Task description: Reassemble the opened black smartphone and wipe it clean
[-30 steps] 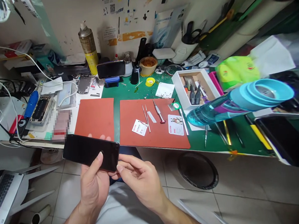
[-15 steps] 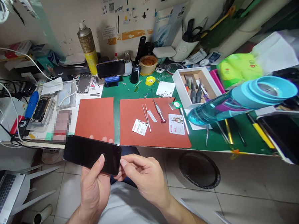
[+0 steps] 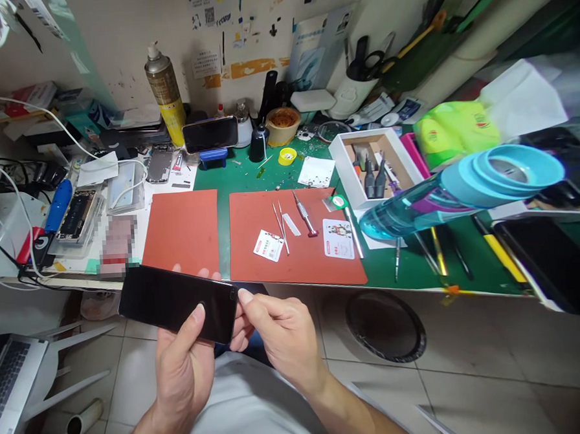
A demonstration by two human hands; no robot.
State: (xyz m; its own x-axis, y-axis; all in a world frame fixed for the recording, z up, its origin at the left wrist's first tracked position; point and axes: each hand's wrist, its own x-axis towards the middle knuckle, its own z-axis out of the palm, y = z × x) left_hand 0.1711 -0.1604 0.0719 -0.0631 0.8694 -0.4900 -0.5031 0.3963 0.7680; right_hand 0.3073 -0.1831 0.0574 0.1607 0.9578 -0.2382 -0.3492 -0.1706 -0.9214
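My left hand (image 3: 188,358) holds a smartphone (image 3: 173,304) from below, its thumb lying on the dark screen and fingertips showing past the far edge. The phone is tilted, above the floor just in front of the bench edge. My right hand (image 3: 281,331) is at the phone's right end, thumb and index finger pinched together by the upper corner. Its other fingers curl beside the short edge. Whether anything small is in that pinch is hidden. Tweezers (image 3: 281,229), a screwdriver (image 3: 304,214) and two printed cards (image 3: 338,239) lie on the right red-brown mat (image 3: 254,271).
Another red-brown mat (image 3: 181,226) lies to the left. A blue water bottle (image 3: 429,197) stands beside a white box (image 3: 338,153) of tools. A second phone (image 3: 211,134) rests on a blue stand. A spray can (image 3: 166,97) stands behind; a bin (image 3: 386,328) is below the bench.
My right thumb has moved up along the phone's right end to its upper corner. The left hand keeps its hold on the phone. The view has shifted slightly.
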